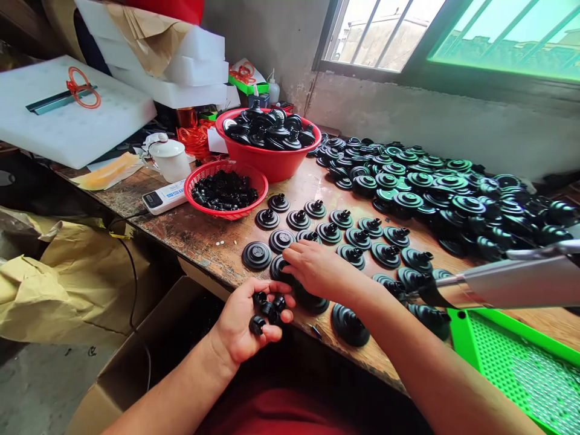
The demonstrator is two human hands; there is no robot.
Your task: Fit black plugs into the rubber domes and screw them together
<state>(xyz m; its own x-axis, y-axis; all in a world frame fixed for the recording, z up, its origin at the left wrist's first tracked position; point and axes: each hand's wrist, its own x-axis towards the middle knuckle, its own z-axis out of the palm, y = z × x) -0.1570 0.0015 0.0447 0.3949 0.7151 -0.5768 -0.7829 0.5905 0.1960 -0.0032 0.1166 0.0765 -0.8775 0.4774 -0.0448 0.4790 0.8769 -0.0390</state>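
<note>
My left hand (247, 323) is palm up near the table's front edge, fingers curled round several small black threaded pieces (272, 309). My right hand (312, 266) reaches over the discs, its fingers bent down at a black disc (277, 269); what its fingertips hold is hidden. Rows of black stepped discs (329, 232) lie on the wooden table (199, 241), many with a small black piece upright on top. Two discs at the left, one of them nearest the edge (257, 256), have bare tops. A red basket (260, 196) holds more small black pieces.
Behind the basket stands a red basin (276, 160) full of black discs. A large heap of discs (408, 181) covers the back right. A metal tool (516, 281) juts in from the right above a green tray (512, 356). A white lidded cup (170, 160) stands left.
</note>
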